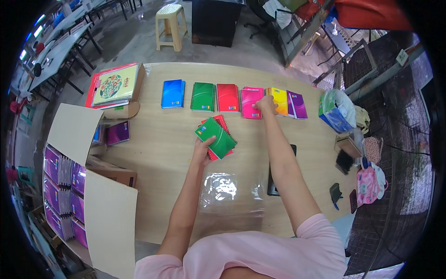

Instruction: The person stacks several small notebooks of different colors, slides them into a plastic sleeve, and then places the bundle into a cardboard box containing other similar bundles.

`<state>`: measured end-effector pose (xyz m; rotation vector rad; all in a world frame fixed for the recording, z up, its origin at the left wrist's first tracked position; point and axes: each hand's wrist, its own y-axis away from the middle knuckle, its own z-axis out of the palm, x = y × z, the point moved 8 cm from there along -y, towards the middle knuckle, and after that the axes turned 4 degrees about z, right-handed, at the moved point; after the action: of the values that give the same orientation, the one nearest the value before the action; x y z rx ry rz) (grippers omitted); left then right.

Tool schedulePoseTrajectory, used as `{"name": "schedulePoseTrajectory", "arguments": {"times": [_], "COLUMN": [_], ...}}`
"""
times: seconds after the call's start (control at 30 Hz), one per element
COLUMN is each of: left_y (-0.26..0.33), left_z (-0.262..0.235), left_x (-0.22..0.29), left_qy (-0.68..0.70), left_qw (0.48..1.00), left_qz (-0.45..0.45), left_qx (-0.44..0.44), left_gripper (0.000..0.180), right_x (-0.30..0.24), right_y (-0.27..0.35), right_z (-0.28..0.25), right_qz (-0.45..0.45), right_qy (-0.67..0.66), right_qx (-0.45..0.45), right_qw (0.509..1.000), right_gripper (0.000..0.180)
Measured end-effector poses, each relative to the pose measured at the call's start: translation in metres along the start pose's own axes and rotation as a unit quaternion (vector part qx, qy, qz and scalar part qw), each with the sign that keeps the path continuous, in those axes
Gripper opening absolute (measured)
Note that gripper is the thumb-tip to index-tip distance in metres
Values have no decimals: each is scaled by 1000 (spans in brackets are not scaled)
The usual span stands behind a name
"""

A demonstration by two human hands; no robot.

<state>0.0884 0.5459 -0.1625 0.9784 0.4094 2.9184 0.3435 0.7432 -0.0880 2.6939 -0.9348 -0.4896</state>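
Note:
My left hand (202, 149) grips a small spiral-bound green notebook (218, 136), tilted, with a red notebook (222, 122) fanned out beneath it. The thumb lies on the green cover. My right hand (266, 105) reaches to the far row, its fingers closed at the right edge of a pink notebook (251, 101); another pink cover peeks out behind it. Just right of that hand are a yellow notebook (280, 97) and a purple notebook (299, 105). Leftward in the row lie a red pile (227, 96), a green pile (203, 96) and a blue pile (172, 94).
An open carton (111, 218) of purple notebooks stands at the left, with larger notebooks (116, 86) beyond it. Clear plastic wrap (232, 193) lies before me, beside a black object (273, 181) under my right forearm. Bags (337, 111) and a stapler-like tool (335, 194) sit along the right edge.

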Motion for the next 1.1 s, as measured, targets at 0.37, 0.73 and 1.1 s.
{"name": "schedulePoseTrajectory", "arguments": {"times": [0.37,0.73,1.1], "left_y": [18,81,57], "left_z": [-1,53,37], "left_x": [-12,-70,-24], "left_qy": [-155,12,-80], "left_qw": [981,964,994], "left_qz": [-102,-212,-80], "left_qx": [-51,-158,4], "left_gripper": [62,45,48], "right_x": [-19,-23,37], "right_y": [173,162,-48], "right_z": [-42,-10,-23], "right_qz": [-596,-607,-266], "right_qy": [-13,-107,105], "right_qx": [-288,-25,88], "right_qw": [749,787,954], "right_gripper": [40,18,80]}}
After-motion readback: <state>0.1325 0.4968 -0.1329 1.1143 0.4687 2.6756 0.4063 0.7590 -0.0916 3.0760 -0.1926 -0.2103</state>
